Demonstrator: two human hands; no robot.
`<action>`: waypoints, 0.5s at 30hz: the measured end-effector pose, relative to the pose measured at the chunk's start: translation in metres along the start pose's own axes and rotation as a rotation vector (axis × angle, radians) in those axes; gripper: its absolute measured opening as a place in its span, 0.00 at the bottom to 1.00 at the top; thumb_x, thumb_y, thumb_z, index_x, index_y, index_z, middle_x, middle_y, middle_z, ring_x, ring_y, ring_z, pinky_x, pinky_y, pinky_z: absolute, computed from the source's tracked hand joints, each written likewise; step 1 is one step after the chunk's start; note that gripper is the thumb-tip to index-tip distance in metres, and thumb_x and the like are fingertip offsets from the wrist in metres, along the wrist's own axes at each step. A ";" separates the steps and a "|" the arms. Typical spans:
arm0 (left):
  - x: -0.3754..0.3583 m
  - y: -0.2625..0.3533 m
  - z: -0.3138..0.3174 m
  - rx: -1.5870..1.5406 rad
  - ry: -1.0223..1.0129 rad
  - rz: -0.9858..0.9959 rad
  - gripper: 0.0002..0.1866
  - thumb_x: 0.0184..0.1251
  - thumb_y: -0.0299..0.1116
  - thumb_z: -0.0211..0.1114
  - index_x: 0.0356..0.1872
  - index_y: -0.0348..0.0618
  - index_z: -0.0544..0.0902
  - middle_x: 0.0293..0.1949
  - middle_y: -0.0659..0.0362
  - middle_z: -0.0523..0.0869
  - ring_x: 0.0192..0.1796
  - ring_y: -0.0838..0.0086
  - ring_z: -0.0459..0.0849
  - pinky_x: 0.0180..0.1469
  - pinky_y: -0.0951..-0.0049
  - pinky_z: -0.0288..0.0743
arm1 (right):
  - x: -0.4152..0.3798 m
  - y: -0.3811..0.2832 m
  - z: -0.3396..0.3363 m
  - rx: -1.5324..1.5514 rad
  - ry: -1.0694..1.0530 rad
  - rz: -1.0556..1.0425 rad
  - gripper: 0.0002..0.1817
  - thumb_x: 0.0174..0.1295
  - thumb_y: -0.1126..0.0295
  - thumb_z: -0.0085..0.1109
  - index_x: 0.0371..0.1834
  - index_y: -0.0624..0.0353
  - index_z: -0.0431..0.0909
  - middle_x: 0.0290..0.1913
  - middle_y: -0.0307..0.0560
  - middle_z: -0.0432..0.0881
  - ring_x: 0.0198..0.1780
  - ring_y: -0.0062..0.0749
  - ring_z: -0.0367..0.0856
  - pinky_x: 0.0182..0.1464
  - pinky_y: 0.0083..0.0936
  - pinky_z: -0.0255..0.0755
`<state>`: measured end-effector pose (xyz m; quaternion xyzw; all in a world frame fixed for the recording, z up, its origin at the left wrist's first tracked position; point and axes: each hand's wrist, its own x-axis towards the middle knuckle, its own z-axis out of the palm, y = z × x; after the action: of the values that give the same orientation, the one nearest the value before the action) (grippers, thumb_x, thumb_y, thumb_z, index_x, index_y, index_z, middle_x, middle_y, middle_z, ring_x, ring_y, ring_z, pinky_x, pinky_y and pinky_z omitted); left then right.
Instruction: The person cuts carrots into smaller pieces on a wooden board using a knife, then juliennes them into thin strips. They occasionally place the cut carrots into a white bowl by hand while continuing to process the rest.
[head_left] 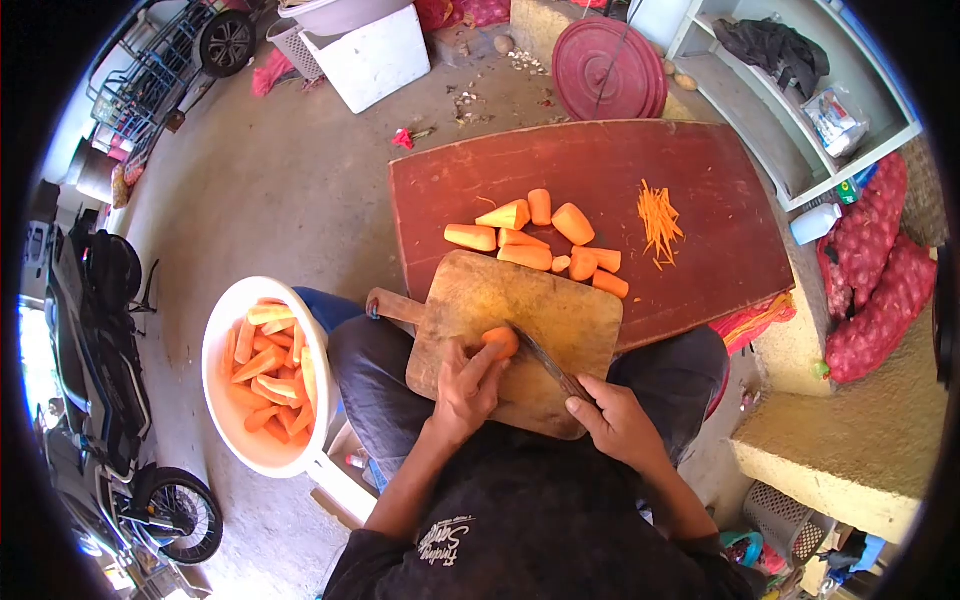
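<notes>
My left hand (468,382) is closed around a piece of carrot (501,342) and steadies it on the wooden cutting board (570,312). In my right hand (612,418) is the handle of a knife (548,362), whose blade reaches across the board to just right of that carrot. The board lies over my lap and the near edge of a red table (700,290), its handle pointing left. Several peeled carrot chunks (525,256) lie on the table past the board. Further right is a small heap of thin carrot strips (660,222).
Left of my knee stands a white tub (216,400) full of peeled carrots (270,365). A motorbike (100,370) is parked at far left. A red round lid (608,70) leans behind the table. Red net sacks (868,270) and a white shelf (760,110) are at right.
</notes>
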<state>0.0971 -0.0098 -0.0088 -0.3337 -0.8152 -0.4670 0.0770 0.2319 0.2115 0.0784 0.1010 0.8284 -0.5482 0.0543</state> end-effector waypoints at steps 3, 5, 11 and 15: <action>0.015 -0.001 0.006 0.019 0.025 0.090 0.21 0.61 0.20 0.85 0.57 0.37 0.93 0.56 0.44 0.87 0.51 0.52 0.90 0.51 0.58 0.88 | -0.001 0.000 0.003 -0.032 0.044 -0.056 0.15 0.83 0.69 0.61 0.63 0.71 0.80 0.39 0.62 0.84 0.38 0.53 0.84 0.46 0.39 0.78; 0.021 0.000 0.010 0.051 0.006 0.155 0.21 0.62 0.20 0.85 0.56 0.36 0.93 0.56 0.44 0.88 0.51 0.52 0.91 0.51 0.58 0.88 | -0.004 -0.009 0.002 -0.010 0.069 -0.063 0.16 0.83 0.69 0.62 0.64 0.70 0.80 0.40 0.62 0.84 0.39 0.54 0.84 0.46 0.39 0.78; 0.014 -0.004 0.017 -0.006 0.031 0.103 0.21 0.61 0.23 0.85 0.56 0.37 0.93 0.56 0.43 0.86 0.51 0.51 0.89 0.50 0.56 0.87 | -0.019 -0.030 -0.008 -0.014 0.026 -0.002 0.18 0.84 0.64 0.62 0.66 0.67 0.79 0.49 0.69 0.88 0.50 0.69 0.90 0.50 0.49 0.82; 0.014 -0.006 0.018 0.017 0.028 0.154 0.21 0.60 0.22 0.86 0.55 0.35 0.92 0.56 0.43 0.86 0.51 0.49 0.88 0.50 0.56 0.87 | -0.025 -0.036 -0.012 -0.097 0.002 -0.029 0.19 0.83 0.63 0.62 0.67 0.65 0.78 0.50 0.68 0.89 0.48 0.69 0.90 0.48 0.52 0.83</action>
<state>0.0862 0.0092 -0.0165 -0.3884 -0.7898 -0.4575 0.1268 0.2481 0.2061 0.1199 0.0867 0.8554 -0.5082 0.0502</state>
